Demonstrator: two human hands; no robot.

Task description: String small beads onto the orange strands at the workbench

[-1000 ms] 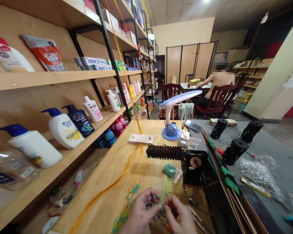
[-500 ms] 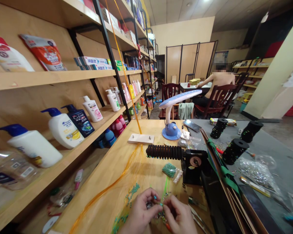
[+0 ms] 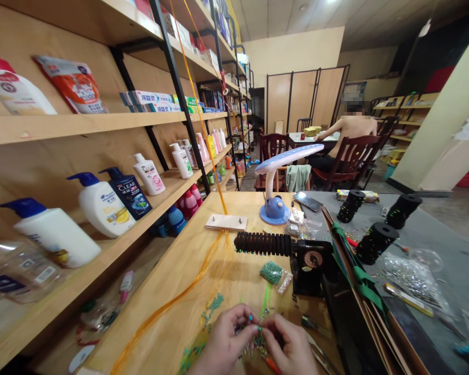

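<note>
My left hand [image 3: 226, 344] and my right hand [image 3: 287, 346] meet low in the view above a wooden workbench [image 3: 172, 312]. Their fingertips pinch a small turquoise bead [image 3: 250, 317] and a bright green cord [image 3: 264, 301] strung with beads. A loose beaded strand [image 3: 211, 312] lies left of my hands, and long orange cords [image 3: 180, 294] run across the wood. Beyond my fingers sits a small bag of green beads [image 3: 271, 272]. Metal pliers [image 3: 318, 346] lie just right of my right hand. My fingers hide most of the beadwork.
A black coil-shaped clamp [image 3: 262, 244] stands on the bench beside a pegged wooden board [image 3: 225, 222] and a blue desk lamp [image 3: 274, 210]. Black spools [image 3: 375, 242] sit on a grey table [image 3: 445, 234] at right. Product shelves [image 3: 82, 125] line the left. A seated person [image 3: 354, 130] works farther back.
My fingertips have drawn closer together around the bead and cord. The bench and everything else in view stay nearly the same.
</note>
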